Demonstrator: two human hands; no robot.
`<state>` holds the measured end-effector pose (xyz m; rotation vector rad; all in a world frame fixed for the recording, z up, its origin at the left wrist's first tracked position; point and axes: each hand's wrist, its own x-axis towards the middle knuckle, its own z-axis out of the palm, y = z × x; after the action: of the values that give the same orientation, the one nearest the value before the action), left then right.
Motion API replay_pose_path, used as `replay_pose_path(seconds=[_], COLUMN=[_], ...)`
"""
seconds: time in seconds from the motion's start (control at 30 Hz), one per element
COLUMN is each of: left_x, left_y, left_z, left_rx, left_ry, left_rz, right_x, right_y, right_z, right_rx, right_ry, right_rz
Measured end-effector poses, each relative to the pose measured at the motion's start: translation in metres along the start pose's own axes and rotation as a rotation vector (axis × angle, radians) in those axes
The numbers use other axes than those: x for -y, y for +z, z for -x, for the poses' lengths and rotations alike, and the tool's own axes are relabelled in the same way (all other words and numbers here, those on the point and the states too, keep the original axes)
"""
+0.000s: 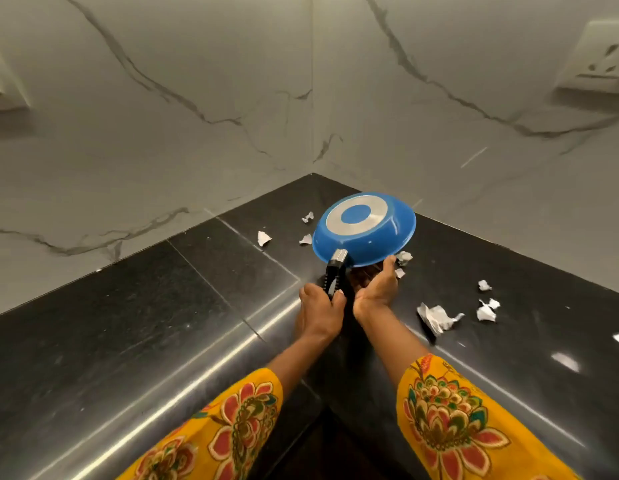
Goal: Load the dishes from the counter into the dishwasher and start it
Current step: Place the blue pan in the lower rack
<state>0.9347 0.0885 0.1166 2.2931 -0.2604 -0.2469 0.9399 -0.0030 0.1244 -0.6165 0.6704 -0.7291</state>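
Centrally, the left hand [321,306] grips the black handle of an upturned blue round metal frying pan [364,229]; the right hand [379,289], fingers relaxed, touches its rim from below.

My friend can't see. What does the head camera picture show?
A person's left hand grips the black handle of a blue pan, tilted so its underside faces the camera, while the right hand reaches under its rim. Torn paper scraps lie on the black corner counter.
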Motion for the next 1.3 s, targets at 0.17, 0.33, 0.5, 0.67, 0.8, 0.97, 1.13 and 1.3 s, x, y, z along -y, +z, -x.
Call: replay_pose_path(seconds=[0.17,0.33,0.5,0.67,0.8,0.97,1.13,1.3], left_x=[0.001,-0.003,-0.008,-0.027,-0.048,-0.077,-0.096,-0.117], left_y=[0.017,0.031,0.045,0.043,0.044,0.054,0.08,0.111], left_z=[0.063,0.133,0.193,0.218,0.208,0.214,0.252,0.319], left_rx=[0.066,0.156,0.445,0.5,0.418,0.496,0.682,0.916], left_ry=[0.07,0.107,0.109,0.008,-0.07,-0.045,0.07,0.294], left_rz=[0.078,0.231,0.485,0.733,0.781,0.642,0.351,0.147], right_x=[0.039,0.074,0.108,0.14,0.168,0.195,0.224,0.255], right_y=[-0.024,-0.063,-0.109,-0.164,-0.215,-0.285,-0.361,-0.426], right_z=[0.048,0.091,0.134,0.171,0.196,0.228,0.268,0.32], right_rx=[-0.203,-0.332,-0.382,-0.386,-0.346,-0.298,-0.279,-0.258], right_ry=[-0.024,-0.076,-0.135,-0.172,-0.151,-0.072,0.079,0.164], right_rz=[-0.168,-0.195,-0.141,-0.033,0.094,0.23,0.323,0.424])
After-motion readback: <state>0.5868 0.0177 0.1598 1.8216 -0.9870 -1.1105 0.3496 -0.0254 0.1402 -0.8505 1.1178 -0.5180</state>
